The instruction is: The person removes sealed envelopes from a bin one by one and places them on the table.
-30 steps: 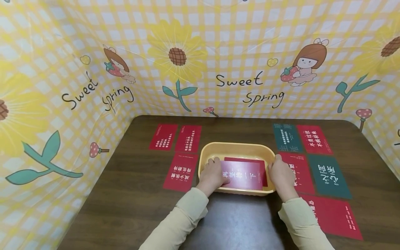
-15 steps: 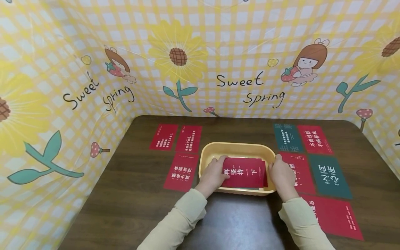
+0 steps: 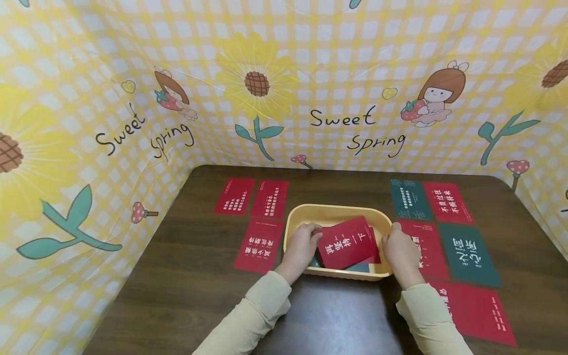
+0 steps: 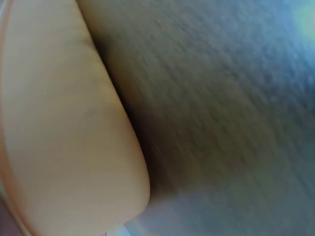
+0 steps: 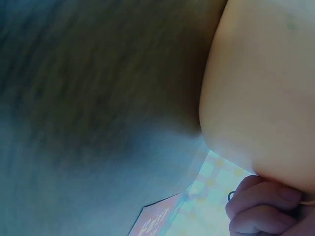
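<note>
In the head view a pale yellow plastic tray [image 3: 341, 209] stands mid-table with cards in it. My left hand [image 3: 301, 249] reaches over its left side and pinches a red card [image 3: 348, 242] with white characters by its left edge. That card lies at a slant over another red card [image 3: 375, 254] and a teal card [image 3: 359, 267]. My right hand [image 3: 401, 254] grips the tray's right rim; its curled fingers [image 5: 263, 206] show in the right wrist view. The left wrist view has only the tray's outer wall [image 4: 74, 123] and the table, with the left hand out of sight.
Three red cards, one of them [image 3: 259, 245] nearest the tray, lie to the left on the dark wooden table [image 3: 177, 291]. Several red and teal cards, including a teal one [image 3: 470, 254], lie in rows on the right. A yellow checked cloth [image 3: 275, 64] hangs behind.
The red card in the tray has turned from straight to slanted, its right end now farther back. More teal shows beneath it. The right hand has stayed on the rim.
</note>
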`<state>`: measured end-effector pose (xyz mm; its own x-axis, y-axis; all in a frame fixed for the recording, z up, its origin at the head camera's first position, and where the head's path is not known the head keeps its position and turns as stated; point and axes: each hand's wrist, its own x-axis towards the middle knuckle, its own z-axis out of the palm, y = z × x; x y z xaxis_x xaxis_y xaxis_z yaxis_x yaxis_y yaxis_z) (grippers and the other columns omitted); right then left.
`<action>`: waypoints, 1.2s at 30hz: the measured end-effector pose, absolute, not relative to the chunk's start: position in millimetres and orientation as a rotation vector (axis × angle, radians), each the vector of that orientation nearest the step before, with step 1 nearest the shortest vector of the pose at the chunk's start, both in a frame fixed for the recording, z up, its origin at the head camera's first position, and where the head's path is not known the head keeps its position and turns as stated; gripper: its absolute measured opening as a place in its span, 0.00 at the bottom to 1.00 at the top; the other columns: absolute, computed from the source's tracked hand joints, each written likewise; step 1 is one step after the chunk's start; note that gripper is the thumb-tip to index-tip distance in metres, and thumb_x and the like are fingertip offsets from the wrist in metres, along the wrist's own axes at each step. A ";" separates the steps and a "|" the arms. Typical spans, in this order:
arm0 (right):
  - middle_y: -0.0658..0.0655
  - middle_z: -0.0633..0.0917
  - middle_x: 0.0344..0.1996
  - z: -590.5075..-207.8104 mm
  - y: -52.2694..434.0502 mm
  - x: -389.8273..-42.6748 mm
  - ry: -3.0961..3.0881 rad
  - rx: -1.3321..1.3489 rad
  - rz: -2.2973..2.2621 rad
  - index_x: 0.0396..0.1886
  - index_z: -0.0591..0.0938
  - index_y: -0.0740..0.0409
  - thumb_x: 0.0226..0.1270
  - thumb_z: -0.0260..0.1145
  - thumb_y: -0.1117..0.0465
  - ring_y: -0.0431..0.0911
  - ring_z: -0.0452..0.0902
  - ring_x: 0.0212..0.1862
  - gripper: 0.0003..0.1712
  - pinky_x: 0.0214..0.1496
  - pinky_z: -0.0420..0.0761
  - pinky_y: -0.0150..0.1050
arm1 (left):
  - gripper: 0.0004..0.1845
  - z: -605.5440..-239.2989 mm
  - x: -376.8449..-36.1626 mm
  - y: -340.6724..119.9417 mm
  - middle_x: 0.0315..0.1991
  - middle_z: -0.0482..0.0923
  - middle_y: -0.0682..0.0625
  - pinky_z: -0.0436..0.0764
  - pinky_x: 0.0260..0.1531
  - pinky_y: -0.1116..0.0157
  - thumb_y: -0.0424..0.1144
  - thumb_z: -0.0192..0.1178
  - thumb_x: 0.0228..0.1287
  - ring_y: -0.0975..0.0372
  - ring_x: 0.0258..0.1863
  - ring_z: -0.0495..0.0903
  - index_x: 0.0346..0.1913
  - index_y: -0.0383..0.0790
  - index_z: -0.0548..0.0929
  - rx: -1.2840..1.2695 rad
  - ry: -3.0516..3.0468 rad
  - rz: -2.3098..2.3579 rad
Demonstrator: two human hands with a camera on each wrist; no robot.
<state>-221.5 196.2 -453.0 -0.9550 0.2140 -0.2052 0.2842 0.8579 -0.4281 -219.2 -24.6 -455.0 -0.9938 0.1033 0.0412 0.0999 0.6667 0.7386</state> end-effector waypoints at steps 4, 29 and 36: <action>0.74 0.81 0.34 -455.4 196.4 -221.7 2.896 0.388 -0.679 0.51 0.65 0.71 0.68 0.52 0.61 0.60 0.78 0.30 0.19 0.32 0.78 0.52 | 0.10 -451.9 -219.4 -28.2 0.40 0.80 0.41 0.79 0.29 0.71 0.32 0.57 0.67 0.62 0.30 0.78 0.48 0.33 0.82 0.140 2.777 1.437; 0.73 0.81 0.32 -455.9 194.6 -223.8 2.895 0.379 -0.656 0.49 0.65 0.71 0.68 0.52 0.61 0.59 0.78 0.29 0.17 0.34 0.78 0.54 | 0.13 -427.2 -208.8 -162.5 0.42 0.78 0.27 0.85 0.34 0.65 0.29 0.51 0.69 0.62 0.24 0.84 0.51 0.21 0.72 -0.425 2.646 1.822; 0.71 0.80 0.31 -454.4 195.1 -223.6 2.880 0.392 -0.667 0.50 0.65 0.71 0.68 0.54 0.61 0.58 0.77 0.29 0.19 0.35 0.79 0.53 | 0.17 -435.1 -203.7 -218.0 0.34 0.78 0.35 0.82 0.25 0.75 0.27 0.49 0.68 0.72 0.19 0.78 0.54 0.15 0.66 -0.551 2.544 1.807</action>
<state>-223.6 195.1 -454.4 -0.9529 0.2171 -0.2119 0.2881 0.8661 -0.4085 -203.7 -218.0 -435.1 -0.9392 -0.2945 -0.1767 -0.2638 0.2893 0.9202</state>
